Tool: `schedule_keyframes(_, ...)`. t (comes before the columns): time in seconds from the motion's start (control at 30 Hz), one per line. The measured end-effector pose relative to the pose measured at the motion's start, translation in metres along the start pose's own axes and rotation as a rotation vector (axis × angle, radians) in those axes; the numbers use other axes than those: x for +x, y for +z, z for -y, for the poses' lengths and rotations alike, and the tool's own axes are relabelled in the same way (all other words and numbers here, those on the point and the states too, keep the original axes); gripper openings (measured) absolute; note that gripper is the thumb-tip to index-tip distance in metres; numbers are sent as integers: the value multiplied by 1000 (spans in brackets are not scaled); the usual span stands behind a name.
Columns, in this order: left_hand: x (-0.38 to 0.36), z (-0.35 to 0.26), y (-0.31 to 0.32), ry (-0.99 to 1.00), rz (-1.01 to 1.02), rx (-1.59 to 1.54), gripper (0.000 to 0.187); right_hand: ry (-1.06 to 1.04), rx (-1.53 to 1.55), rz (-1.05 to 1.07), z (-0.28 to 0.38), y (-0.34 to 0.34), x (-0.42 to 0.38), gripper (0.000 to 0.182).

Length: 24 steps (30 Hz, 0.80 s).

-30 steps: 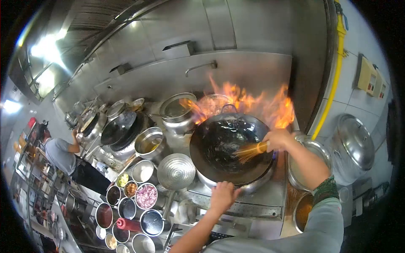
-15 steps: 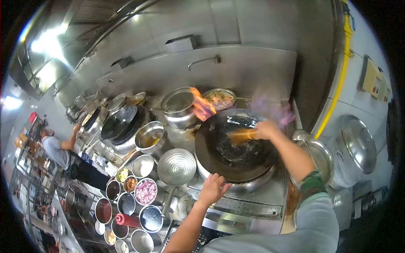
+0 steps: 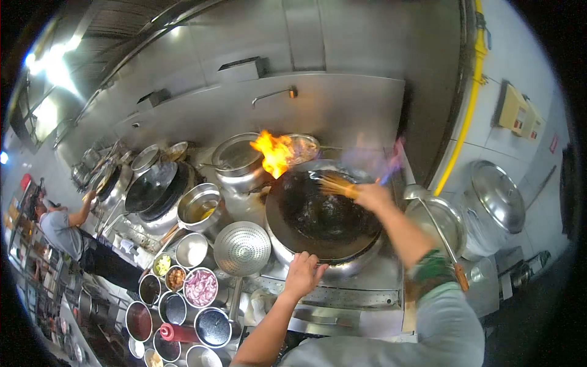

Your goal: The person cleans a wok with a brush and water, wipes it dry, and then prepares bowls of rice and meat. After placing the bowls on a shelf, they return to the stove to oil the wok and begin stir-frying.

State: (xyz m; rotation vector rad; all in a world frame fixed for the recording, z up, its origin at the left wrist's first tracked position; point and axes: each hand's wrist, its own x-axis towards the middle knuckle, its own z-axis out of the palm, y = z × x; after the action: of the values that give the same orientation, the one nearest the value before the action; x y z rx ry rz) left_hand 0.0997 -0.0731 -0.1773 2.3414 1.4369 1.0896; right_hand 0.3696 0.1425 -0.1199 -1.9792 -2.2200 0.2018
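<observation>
My right hand is closed round a bamboo brush, whose splayed bristles are over the upper inside of a large dark wok. Some liquid glistens in the wok. At the wok's near rim is my left hand, its thumb pointing right; what its fingers grip there is hard to make out. Orange flames rise at the wok's upper left edge, and bluish flames show behind its right side. A perforated strainer lies just left of the wok.
Left of the strainer stand several metal pots, one with sliced onions, and a red bottle. A ladle rests over a basin at right. Another person stands far left at other woks. A tap juts from the back wall.
The brush has moved up and slightly left within the wok, and its bristles show more sharply. The orange flame is larger. The whole view has shifted, with a ladle now visible at right.
</observation>
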Motion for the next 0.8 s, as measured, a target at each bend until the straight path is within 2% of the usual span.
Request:
schedule_keyframes(0.03,-1,1,1,7,0,12,25,62,94,1,31,12,-12,50)
schedule_keyframes(0.07,-1,2,0,10,0,29,25,22,201,20,47,45,-11,52)
schedule_keyframes(0.1,1,3,-1,22,0,39,25,-49,321,29,60,61,-19,55)
schedule_keyframes(0.13,0,3,-1,29,2,46,25,-202,327,-73,63,78,-26,60)
schedule_keyframes(0.2,0,5,-4,38,0,48,25,-368,242,212,52,51,-42,62)
schedule_keyframes(0.27,-2,3,-5,34,-6,34,24,-60,420,723,33,-42,-80,62)
schedule_keyframes(0.33,-3,2,-5,13,8,42,25,36,323,916,-43,-66,-53,58)
schedule_keyframes(0.4,-3,3,-5,-1,29,39,26,162,97,670,-97,-97,-35,44)
schedule_keyframes(0.43,-4,4,-5,-4,46,31,26,-35,-256,337,-101,-108,-33,40)
schedule_keyframes(0.5,-3,0,-5,-8,78,12,27,190,-92,-180,-67,-122,-49,36)
schedule_keyframes(0.6,-3,-1,-8,21,104,1,28,358,76,-475,-52,-83,-15,44)
schedule_keyframes(0.67,-10,14,5,55,52,42,30,156,188,-465,-41,-46,-2,46)
schedule_keyframes(0.7,-21,32,26,96,-71,-59,36,57,247,-449,-38,-27,3,47)
schedule_keyframes(0.73,-25,30,29,-21,-12,-36,40,167,267,-283,-22,-17,3,51)
schedule_keyframes(0.77,-28,61,53,167,-52,-21,41,-297,66,-393,-91,55,66,51)
schedule_keyframes(0.8,-22,47,38,120,-19,2,43,-403,131,-212,-128,79,113,45)
